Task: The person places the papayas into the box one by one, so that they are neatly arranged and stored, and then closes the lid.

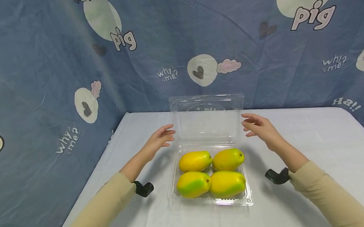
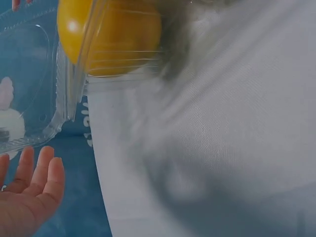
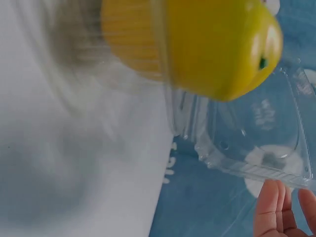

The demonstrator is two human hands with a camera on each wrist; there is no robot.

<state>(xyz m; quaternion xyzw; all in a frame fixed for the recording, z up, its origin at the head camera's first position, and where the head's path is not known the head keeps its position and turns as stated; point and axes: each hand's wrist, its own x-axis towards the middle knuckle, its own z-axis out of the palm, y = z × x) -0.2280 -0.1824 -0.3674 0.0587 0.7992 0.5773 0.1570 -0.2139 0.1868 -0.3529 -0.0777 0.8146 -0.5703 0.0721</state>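
A clear plastic clamshell box [image 1: 249, 199] lies on the table with its lid [image 1: 206, 122] raised at the back. Several yellow-green mangoes [image 1: 227, 184] sit in its base in two rows. Beside the lid's left edge is my left hand [image 1: 158, 140], fingers spread and loosely bent, holding nothing. My right hand [image 1: 262, 128] is at the opposite edge, its fingertips right by the plastic, likewise holding nothing. In the left wrist view, fingertips [image 2: 55, 168] come close to the lid's corner. The right wrist view has fingers [image 3: 269, 205] just at the lid's rim.
A white cloth [image 1: 292, 129] covers the table. Behind and to the left hangs a blue printed curtain [image 1: 144, 88], close to the table's back edge. Black wrist mounts [image 1: 277, 176] stick out under both beige sleeves.
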